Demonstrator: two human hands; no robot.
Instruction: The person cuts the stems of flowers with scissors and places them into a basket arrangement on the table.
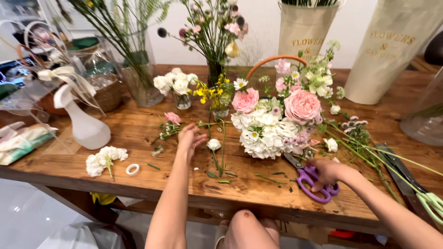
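My left hand (190, 138) hovers over the wooden table (138, 182) with fingers spread, just left of a white rosebud on a green stem (214, 145) and right of a small pink flower (172, 118). It holds nothing. My right hand (325, 173) rests on purple-handled scissors (312, 181) lying on the table, fingers curled over the handles. Right behind them stands a flower basket with an orange handle (275, 59), packed with pink roses (302, 106) and white hydrangea (263, 133).
A white spray bottle (85, 124), a loose white flower cluster (104, 159) and a tape roll (133, 169) sit at the left. Glass vases of flowers (180, 87) line the back. Tall cream buckets (392, 50) stand at the right, with cut stems (364, 143) and green shears (427, 198).
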